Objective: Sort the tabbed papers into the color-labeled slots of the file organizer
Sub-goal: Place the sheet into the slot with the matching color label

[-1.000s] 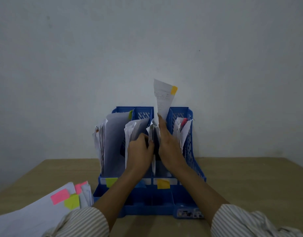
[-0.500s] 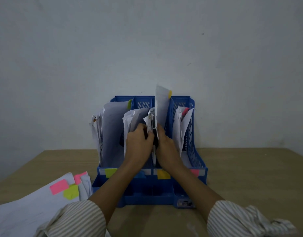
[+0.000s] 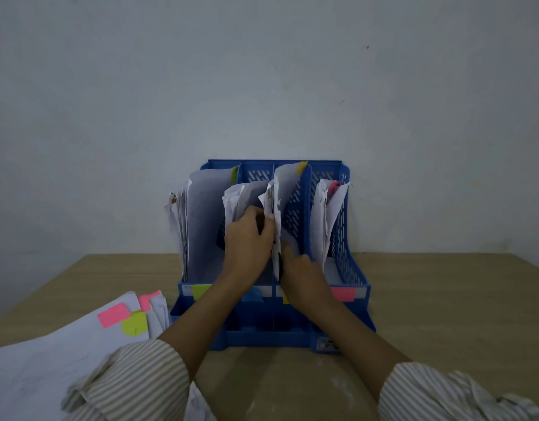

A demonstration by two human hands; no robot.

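Left hand point(image 3: 250, 235) grips slot 3's stack aside; right hand point(image 3: 295, 262), grip unclear, seats the yellow-tabbed sheet point(image 3: 288, 189). Recommended: push straight down, edges flush.

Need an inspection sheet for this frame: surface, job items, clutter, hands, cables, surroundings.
Surface: wooden table.
Job's things: blue organizer, four slots with papers; yellow-tabbed sheet going into third slot from the left; unsorted pile front left, pink and green tabs showing.
Clutter: nothing seen.
Hands: left hand holds papers aside; right hand low in the slot, grip hidden.
Cables: nothing seen.
Surroundings: plain wall.
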